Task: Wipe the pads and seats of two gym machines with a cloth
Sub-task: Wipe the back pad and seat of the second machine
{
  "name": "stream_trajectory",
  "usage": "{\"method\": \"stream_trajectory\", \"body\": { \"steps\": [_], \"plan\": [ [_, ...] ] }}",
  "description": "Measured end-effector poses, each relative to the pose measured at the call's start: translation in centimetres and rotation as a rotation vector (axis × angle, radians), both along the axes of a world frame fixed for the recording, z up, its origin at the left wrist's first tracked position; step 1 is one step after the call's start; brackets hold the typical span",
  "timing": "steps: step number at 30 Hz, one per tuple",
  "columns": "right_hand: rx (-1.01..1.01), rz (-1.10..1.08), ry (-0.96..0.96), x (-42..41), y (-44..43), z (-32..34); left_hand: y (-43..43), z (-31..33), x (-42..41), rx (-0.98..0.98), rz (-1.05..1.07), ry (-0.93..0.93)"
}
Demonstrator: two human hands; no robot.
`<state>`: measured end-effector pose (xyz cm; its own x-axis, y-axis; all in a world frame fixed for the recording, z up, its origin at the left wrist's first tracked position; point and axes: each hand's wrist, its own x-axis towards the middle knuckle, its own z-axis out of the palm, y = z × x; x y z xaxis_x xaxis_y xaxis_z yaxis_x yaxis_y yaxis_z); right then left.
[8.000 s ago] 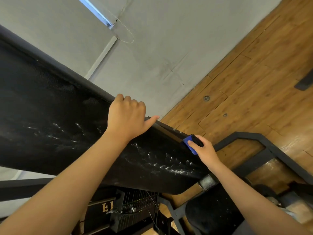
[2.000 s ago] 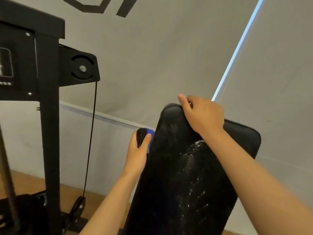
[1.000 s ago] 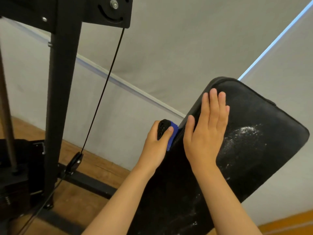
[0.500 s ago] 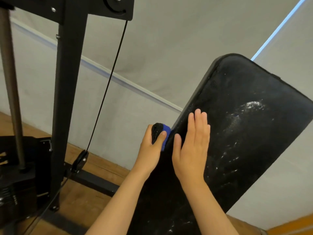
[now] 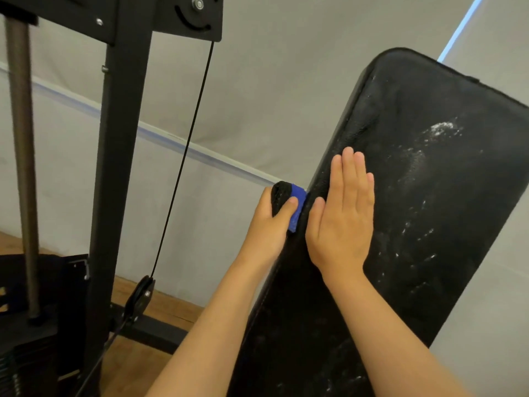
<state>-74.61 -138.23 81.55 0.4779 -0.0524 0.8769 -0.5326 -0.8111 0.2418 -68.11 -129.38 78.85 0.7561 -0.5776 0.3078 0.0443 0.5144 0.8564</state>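
A: Cloth (image 5: 287,206)?
B: Blue-black wad, gripped in left hand (image 5: 269,227), thumb over it, pressed to the left edge of the pad (image 5: 423,213).
A: Right hand (image 5: 342,222)?
B: Flat on the pad face, fingers straight and together, holding nothing.
A: Pad?
B: Black, tilted, white smears up right.
A: Around?
B: Black frame (image 5: 120,156) and cable (image 5: 183,159) at left, grey wall (image 5: 286,81) behind.

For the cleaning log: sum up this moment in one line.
left hand: grips cloth against left edge of back pad | right hand: flat on pad face | residue: white smears on face
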Motion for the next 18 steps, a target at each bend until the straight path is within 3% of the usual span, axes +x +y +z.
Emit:
{"method": "stream_trajectory", "body": {
  "steps": [10, 18],
  "plan": [
    [-0.016, -0.003, -0.049, 0.3, 0.5, -0.2, 2.5, -8.3, -1.6, 0.042, -0.069, 0.194],
    [-0.043, -0.014, -0.053, 0.3, 0.4, -0.4, 0.8, -5.7, -0.9, -0.015, 0.028, 0.134]
  ]
}}
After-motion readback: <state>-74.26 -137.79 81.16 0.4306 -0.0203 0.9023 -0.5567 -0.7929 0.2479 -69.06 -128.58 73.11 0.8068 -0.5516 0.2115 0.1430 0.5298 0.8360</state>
